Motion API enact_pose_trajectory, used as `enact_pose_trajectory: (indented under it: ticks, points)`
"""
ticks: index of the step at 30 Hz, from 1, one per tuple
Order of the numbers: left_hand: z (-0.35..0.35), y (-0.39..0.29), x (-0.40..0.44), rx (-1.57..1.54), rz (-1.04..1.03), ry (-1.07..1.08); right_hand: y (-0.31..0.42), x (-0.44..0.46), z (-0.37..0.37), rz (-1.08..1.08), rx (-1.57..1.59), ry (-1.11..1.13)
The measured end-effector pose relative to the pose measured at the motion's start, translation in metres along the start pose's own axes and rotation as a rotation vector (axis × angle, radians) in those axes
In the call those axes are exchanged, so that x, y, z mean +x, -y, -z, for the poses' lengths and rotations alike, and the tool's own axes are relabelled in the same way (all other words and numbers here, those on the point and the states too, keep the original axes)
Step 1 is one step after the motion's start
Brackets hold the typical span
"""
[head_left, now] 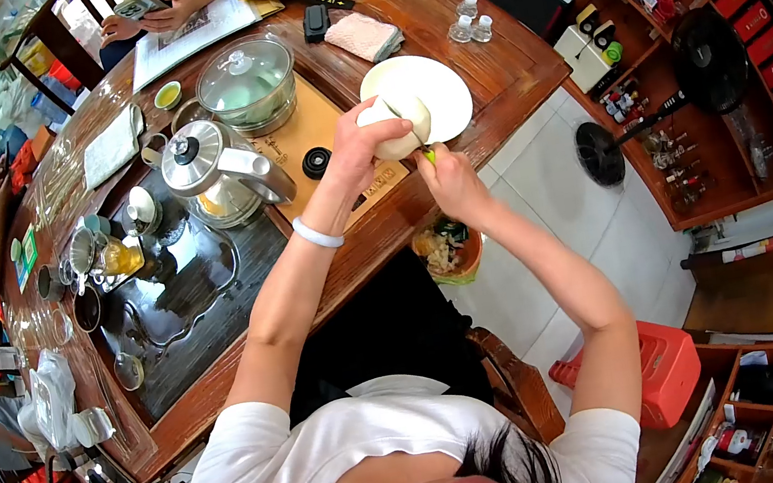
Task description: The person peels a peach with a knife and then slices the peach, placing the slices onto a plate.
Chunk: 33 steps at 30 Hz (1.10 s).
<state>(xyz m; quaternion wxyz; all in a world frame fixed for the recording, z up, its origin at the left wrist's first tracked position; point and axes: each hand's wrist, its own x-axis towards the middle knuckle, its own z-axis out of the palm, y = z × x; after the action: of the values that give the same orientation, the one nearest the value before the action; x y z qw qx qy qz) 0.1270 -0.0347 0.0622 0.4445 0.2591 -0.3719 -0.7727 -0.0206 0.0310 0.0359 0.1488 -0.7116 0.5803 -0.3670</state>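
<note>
My left hand [362, 145] is wrapped round a pale, peeled round fruit [413, 117], just over the near edge of a white plate [449, 92]. Fingers closed, my right hand [449, 177] grips a small knife with a yellow-green handle [431, 155]. Its blade meets the fruit, and part of it is hidden there. The plate lies on the wooden table [492, 76]. Left of my hands stand a steel kettle [215, 162] and a lidded glass pot [249, 87].
A tea tray [178, 283] with cups fills the table's left part. Small bottles [470, 19] and a folded cloth [364, 37] lie beyond the plate. A bin with scraps [448, 250] stands below the edge. Two people sit across, one holding a phone [140, 6].
</note>
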Motion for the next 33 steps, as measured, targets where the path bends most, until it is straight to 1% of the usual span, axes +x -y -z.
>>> enact_pose_trajectory:
  ticks: [1, 2, 3, 5, 8, 10, 11, 13, 14, 15, 17, 18, 19, 20, 21, 22, 23, 24, 25, 27, 28, 29, 31, 32, 33]
  points:
    - [0.0, 0.002, 0.0, 0.0, 0.009, 0.0, 0.003, 0.002, 0.007, -0.03, -0.067, 0.056]
    - [0.0, 0.004, 0.0, 0.188, -0.104, -0.042, 0.005, 0.005, 0.012, -0.056, -0.135, 0.112]
    - [0.0, 0.005, 0.001, 0.376, -0.218, -0.086, 0.004, 0.007, 0.013, -0.061, -0.132, 0.113]
    - [0.003, 0.008, 0.003, 0.352, -0.229, -0.093, 0.001, 0.009, 0.016, -0.006, -0.149, 0.147]
    - [0.006, 0.005, 0.006, 0.315, -0.207, -0.101, 0.001, 0.011, 0.001, -0.022, -0.11, 0.105]
    - [0.014, 0.004, 0.009, -0.001, -0.03, -0.016, 0.001, 0.012, -0.01, -0.042, -0.069, 0.065]
    - [0.016, 0.006, 0.012, 0.01, -0.033, -0.008, 0.0, 0.012, -0.012, -0.04, -0.065, 0.052]
    - [0.016, 0.01, 0.012, 0.155, -0.064, -0.085, 0.002, 0.01, -0.011, -0.109, -0.016, 0.102]
    - [0.017, 0.012, 0.011, 0.383, -0.177, -0.098, -0.003, 0.01, -0.009, -0.143, -0.024, 0.182]
    - [0.018, 0.015, 0.012, 0.381, -0.175, -0.091, -0.003, 0.011, 0.0, -0.148, -0.027, 0.178]
    - [0.022, 0.02, 0.017, 0.285, -0.14, -0.051, 0.014, 0.02, 0.026, -0.162, -0.023, 0.353]
    - [0.023, 0.022, 0.015, 0.29, -0.135, -0.051, 0.034, 0.023, 0.044, -0.208, -0.14, 0.433]
    - [0.023, 0.022, 0.016, 0.31, -0.182, -0.039, 0.046, 0.025, 0.053, -0.208, -0.138, 0.429]
    - [0.023, 0.021, 0.018, 0.33, -0.23, -0.025, 0.057, 0.024, 0.06, -0.289, -0.222, 0.413]
    - [0.029, 0.021, 0.02, 0.334, -0.231, -0.023, 0.066, 0.023, 0.064, -0.369, -0.303, 0.399]
    - [0.037, 0.019, 0.022, 0.335, -0.211, -0.098, 0.073, 0.021, 0.074, -0.363, -0.304, 0.399]
    - [0.043, 0.019, 0.026, 0.333, -0.195, -0.175, 0.076, 0.018, 0.087, -0.369, -0.236, 0.343]
    - [0.045, 0.017, 0.026, 0.119, -0.137, -0.116, 0.075, 0.016, 0.095, -0.379, -0.164, 0.288]
    - [0.045, 0.016, 0.025, 0.123, -0.135, -0.118, 0.063, 0.014, 0.094, -0.38, -0.158, 0.29]
    - [0.041, 0.013, 0.025, -0.26, -0.079, 0.217, 0.038, 0.011, 0.084, -0.246, 0.098, 0.089]
    - [0.036, 0.014, 0.023, -0.277, -0.101, 0.232, 0.034, 0.008, 0.081, -0.346, 0.2, 0.08]
    - [0.031, 0.015, 0.021, -0.282, -0.105, 0.232, 0.033, 0.005, 0.073, -0.344, 0.195, 0.083]
    - [0.026, 0.015, 0.018, -0.352, -0.062, 0.254, 0.029, -0.005, 0.053, -0.195, 0.274, -0.034]
    - [0.027, 0.018, 0.02, -0.351, -0.062, 0.254, 0.029, -0.007, 0.047, -0.149, 0.262, -0.046]
    - [0.028, 0.02, 0.021, -0.307, -0.053, 0.255, 0.027, -0.008, 0.042, -0.149, 0.264, -0.047]
